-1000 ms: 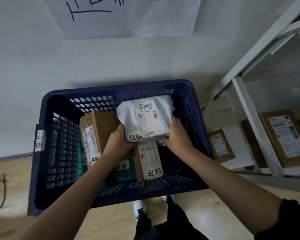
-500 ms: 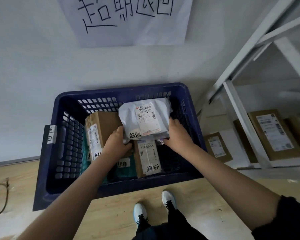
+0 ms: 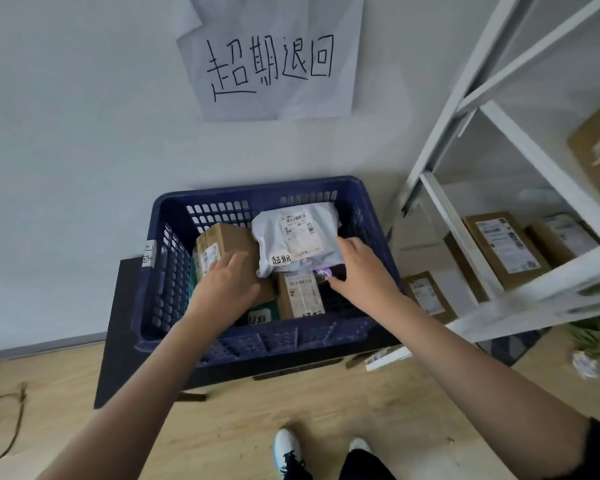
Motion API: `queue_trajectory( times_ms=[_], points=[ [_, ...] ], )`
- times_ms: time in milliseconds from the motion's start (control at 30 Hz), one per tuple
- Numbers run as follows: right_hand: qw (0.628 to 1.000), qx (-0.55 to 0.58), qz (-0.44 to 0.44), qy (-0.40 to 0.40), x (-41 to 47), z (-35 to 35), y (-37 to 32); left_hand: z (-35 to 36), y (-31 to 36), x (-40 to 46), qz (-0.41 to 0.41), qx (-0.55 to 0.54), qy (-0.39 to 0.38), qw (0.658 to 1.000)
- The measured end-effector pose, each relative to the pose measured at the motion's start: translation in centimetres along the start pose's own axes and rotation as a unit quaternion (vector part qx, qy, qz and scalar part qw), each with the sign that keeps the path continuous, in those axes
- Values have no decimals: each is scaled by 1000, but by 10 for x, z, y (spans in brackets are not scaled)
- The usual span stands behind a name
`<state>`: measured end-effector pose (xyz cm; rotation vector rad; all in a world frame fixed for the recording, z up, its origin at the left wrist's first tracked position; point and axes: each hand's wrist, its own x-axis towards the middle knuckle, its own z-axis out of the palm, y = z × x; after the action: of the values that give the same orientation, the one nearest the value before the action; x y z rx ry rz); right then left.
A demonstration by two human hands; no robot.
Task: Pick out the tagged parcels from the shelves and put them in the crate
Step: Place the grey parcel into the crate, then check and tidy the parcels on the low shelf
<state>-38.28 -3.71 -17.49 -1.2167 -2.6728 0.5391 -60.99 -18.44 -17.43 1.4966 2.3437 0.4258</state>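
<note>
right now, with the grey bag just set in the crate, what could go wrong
The grey poly bag lies tilted on top of the brown boxes, so it may slide as the hands lift off. It also covers part of the small box label, and the stack is nearing the crate rim.

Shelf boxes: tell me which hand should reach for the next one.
Right. The right hand hovers open at the crate's shelf-side wall, nearest the shelf boxes. The left hand lies open over the brown box, farther from them.
</note>
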Motion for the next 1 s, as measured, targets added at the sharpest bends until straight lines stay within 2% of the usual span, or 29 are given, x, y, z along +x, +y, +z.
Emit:
queue_trajectory(
  times_ms=[233, 400, 567, 800, 1000],
  points=[
    [1000, -9, -7, 12, -52, -32, 4, -2, 29, -48, 21, 3, 39, 999],
    [1000, 2, -4, 22, -114, -58, 38, 28, 87, -79, 56, 1, 31, 998],
    [998, -3, 58, 25, -201, -89, 99, 88, 180, -115, 99, -10, -3, 995],
    [988, -4, 145, 45, -316, -126, 212, 174, 327, -154, 209, -6, -62, 976],
    [975, 4, 219, 35, -377, -147, 304, 230, 412, -158, 273, 9, -114, 955]
  ],
)
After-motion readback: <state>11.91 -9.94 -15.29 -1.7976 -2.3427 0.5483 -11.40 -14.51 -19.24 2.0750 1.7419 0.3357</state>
